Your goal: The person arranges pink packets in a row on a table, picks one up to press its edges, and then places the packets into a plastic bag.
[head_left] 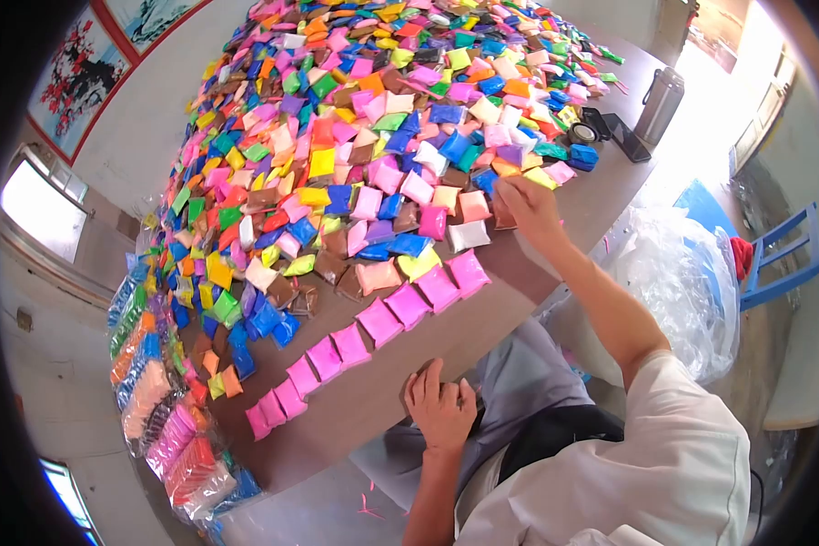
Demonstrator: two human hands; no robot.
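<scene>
Pink plastic pouches [350, 346] in a row on the surface [469, 332], beside a multicoloured pouch pile [322, 164]. Probably light, soft and slippery; best pinched at opposite edges. Left hand [442, 414]: fingers loosely apart, nothing held. Right hand [531, 211]: at the pile's edge; its grip cannot be told. No legible writing.

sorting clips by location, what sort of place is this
Probably a small packing workshop: a heap of colourful packets spreads over the table, pink packets lie in a row, and loose clear plastic is piled beside the table.
</scene>
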